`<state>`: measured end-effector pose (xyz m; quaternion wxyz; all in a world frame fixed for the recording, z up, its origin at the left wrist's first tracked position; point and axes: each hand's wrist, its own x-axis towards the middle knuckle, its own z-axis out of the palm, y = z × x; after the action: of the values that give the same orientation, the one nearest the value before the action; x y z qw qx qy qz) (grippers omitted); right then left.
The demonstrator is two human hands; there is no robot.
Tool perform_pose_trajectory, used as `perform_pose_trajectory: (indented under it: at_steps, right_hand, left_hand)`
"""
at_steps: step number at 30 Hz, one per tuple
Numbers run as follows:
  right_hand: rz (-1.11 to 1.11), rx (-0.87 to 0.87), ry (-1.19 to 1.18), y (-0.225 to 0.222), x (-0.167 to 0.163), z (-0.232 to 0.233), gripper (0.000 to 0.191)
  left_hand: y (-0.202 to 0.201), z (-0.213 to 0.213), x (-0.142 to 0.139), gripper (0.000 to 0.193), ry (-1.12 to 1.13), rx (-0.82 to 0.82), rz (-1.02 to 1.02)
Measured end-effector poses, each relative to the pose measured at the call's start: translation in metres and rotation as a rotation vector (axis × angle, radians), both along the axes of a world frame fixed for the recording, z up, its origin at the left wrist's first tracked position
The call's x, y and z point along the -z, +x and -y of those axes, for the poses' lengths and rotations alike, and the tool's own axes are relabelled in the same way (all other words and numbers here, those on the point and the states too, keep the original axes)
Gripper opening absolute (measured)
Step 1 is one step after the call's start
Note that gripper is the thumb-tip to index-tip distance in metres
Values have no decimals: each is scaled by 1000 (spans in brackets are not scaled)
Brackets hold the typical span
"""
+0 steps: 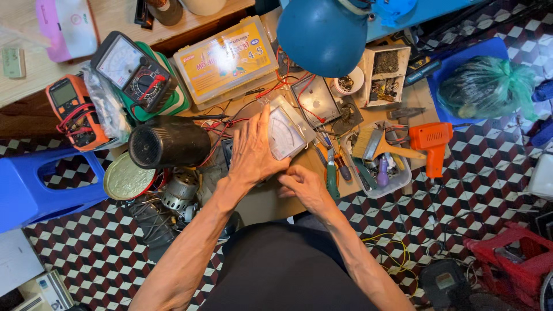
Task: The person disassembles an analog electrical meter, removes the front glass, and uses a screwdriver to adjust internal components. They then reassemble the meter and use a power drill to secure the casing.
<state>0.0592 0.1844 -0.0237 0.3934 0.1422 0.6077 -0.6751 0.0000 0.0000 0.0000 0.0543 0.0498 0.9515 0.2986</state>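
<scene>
Left hand: our left hand [253,152] lies flat, fingers spread, its grip open and pressing on the left part of the meter face.
Meter face: the clear-fronted white dial panel [286,131] sits mid-desk, at 12 o'clock from our wrists; we see a pale scale with arcs under a transparent cover.
Long axis: it runs from about 11 o'clock to 5 o'clock, the near corner pointing toward our right hand.
Right hand: our right hand [304,185] is curled just below the panel; we cannot tell whether its grip holds anything.
Edges: the black cylindrical motor housing [168,142] stands near at 9 o'clock; a green-handled screwdriver [332,174] lies just beside our right hand at 3 o'clock.
Open room: a bare strip of desk [262,204] shows between our forearms; elsewhere, wires and tools crowd the panel.
</scene>
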Motion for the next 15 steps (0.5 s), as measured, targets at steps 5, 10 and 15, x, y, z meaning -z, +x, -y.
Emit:
perform_pose_trajectory:
  at_steps: [5,10,15]
  right_hand:
    - [109,90,283,42,34,-79,32]
    - [-71,-37,914,58,53,-132,41]
    - [-161,-8,1090,50,59,-147,52]
  left_hand:
    - [-4,-18,-9,128,-28,13,-9]
    - [-6,-49,-9,123,-98,-78,60]
    - [-1,-76,-4,120,-117,-72,58]
